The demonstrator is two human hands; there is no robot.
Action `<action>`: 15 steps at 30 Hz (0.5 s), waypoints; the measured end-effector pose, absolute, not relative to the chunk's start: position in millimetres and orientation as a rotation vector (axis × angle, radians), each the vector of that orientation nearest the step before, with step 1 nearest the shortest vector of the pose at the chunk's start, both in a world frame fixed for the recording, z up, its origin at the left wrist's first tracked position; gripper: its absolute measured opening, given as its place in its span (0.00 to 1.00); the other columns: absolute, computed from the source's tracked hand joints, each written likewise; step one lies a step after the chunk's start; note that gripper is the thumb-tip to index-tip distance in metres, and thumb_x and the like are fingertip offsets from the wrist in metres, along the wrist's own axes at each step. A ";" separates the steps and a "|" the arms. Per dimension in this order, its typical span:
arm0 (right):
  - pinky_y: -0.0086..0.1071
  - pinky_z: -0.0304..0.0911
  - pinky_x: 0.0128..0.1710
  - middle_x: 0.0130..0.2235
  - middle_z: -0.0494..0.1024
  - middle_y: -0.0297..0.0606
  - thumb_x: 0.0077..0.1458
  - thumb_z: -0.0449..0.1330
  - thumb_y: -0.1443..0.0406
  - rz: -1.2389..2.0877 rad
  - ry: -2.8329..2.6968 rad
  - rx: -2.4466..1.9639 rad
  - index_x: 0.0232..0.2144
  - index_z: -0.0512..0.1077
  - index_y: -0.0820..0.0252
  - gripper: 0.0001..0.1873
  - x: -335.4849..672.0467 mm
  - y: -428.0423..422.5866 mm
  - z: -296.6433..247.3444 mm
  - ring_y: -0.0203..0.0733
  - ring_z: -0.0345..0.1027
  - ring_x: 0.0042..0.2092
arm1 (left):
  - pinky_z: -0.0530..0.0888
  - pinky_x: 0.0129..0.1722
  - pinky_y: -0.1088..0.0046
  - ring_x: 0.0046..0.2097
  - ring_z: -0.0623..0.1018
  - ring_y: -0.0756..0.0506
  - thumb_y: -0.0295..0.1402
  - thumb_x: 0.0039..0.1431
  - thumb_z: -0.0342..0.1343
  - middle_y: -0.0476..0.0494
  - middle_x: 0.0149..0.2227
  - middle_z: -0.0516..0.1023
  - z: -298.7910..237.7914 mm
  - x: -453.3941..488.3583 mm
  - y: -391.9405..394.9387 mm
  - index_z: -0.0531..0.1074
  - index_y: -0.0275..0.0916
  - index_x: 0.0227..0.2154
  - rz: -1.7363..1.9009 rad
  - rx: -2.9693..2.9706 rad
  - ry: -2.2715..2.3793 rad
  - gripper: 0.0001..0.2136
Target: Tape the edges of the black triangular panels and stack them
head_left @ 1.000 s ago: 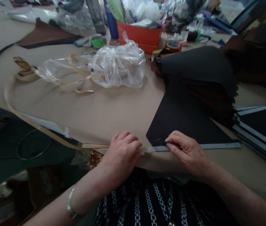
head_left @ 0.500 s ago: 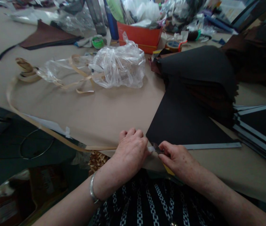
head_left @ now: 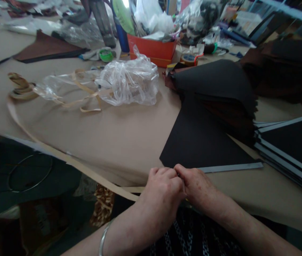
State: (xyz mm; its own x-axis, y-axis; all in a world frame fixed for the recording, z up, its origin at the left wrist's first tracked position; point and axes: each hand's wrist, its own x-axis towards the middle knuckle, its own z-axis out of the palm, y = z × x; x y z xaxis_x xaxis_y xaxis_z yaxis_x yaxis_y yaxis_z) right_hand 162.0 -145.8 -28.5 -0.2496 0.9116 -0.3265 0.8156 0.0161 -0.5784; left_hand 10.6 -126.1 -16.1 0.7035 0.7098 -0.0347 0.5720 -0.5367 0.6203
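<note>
My left hand and my right hand press together at the near table edge, both with curled fingers pinched at the corner of a black sheet. A grey tape strip runs along that sheet's near edge to the right. A long tan backing strip trails from under my left hand away to the left and up to a coil. What sits between the fingertips is hidden.
A crumpled clear plastic bag lies mid-table. Behind it stands an orange box full of clutter, and a tape roll. A fanned pile of dark sheets and a stack of taped black sheets fill the right.
My right hand slid left along the grey strip until it met my left hand at the sheet's corner. The view shifted slightly, and the tan strip hangs lower.
</note>
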 end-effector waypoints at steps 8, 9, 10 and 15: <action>0.27 0.57 0.31 0.29 0.73 0.34 0.60 0.48 0.61 0.811 -1.645 -1.880 0.33 0.64 0.59 0.09 261.7 -136.9 8.1 0.34 0.65 0.30 | 0.65 0.27 0.74 0.26 0.68 0.50 0.33 0.60 0.47 0.52 0.23 0.68 -17.0 -24.4 -99.2 0.64 0.40 0.26 0.416 2.072 1.134 0.08; 0.28 0.58 0.32 0.30 0.73 0.35 0.60 0.48 0.61 0.727 -1.587 -1.931 0.34 0.64 0.60 0.09 282.7 -132.0 5.8 0.35 0.66 0.31 | 0.65 0.28 0.74 0.27 0.68 0.50 0.33 0.61 0.46 0.52 0.23 0.68 -18.4 -24.7 -97.6 0.64 0.40 0.26 0.436 2.084 1.128 0.08; 0.28 0.58 0.32 0.29 0.73 0.35 0.60 0.48 0.61 0.642 -1.556 -2.005 0.35 0.65 0.60 0.10 302.5 -126.8 1.4 0.36 0.66 0.30 | 0.67 0.30 0.73 0.29 0.69 0.50 0.33 0.61 0.46 0.51 0.25 0.69 -20.0 -22.9 -97.0 0.63 0.40 0.26 0.467 2.111 1.106 0.08; 0.32 0.57 0.35 0.37 0.76 0.44 0.53 0.55 0.58 0.463 -1.683 -2.411 0.42 0.70 0.62 0.17 359.3 -107.4 -28.4 0.44 0.68 0.38 | 0.69 0.44 0.64 0.43 0.71 0.44 0.29 0.61 0.45 0.44 0.38 0.74 -25.9 1.2 -99.7 0.64 0.39 0.26 0.410 2.299 0.895 0.09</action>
